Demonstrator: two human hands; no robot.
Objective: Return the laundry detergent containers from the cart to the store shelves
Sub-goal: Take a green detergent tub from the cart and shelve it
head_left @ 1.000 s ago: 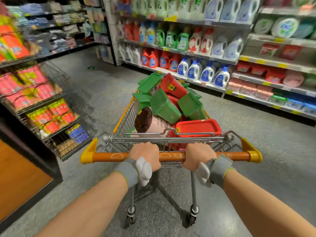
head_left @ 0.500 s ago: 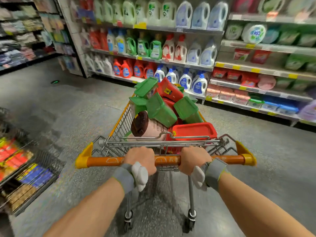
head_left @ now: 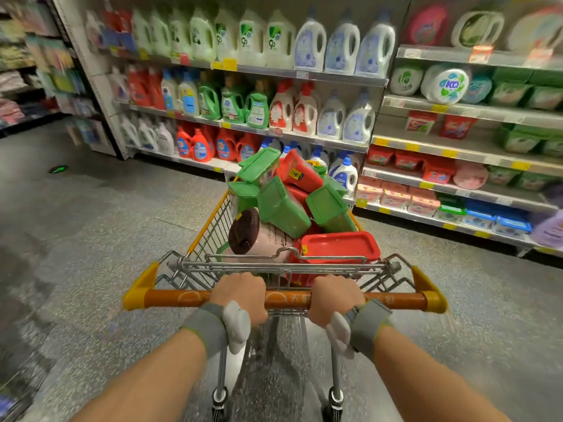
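Observation:
A wire shopping cart stands in front of me, heaped with green detergent tubs, red detergent tubs and a pink tub with a brown lid. My left hand grips the orange cart handle left of its middle. My right hand grips the same handle right of its middle. Both wrists wear grey bands. Beyond the cart stand the store shelves with rows of white, green, red and blue detergent bottles.
To the right, a second shelf bay holds red, green, pink and blue boxed detergent tubs. Grey speckled floor spreads to the left and ahead. More shelving lines the far left aisle, blurred.
The cart has swung right and rolled nearer to the detergent shelves. The wire racks on the left have slid out of view. Both hands kept their grip on the handle.

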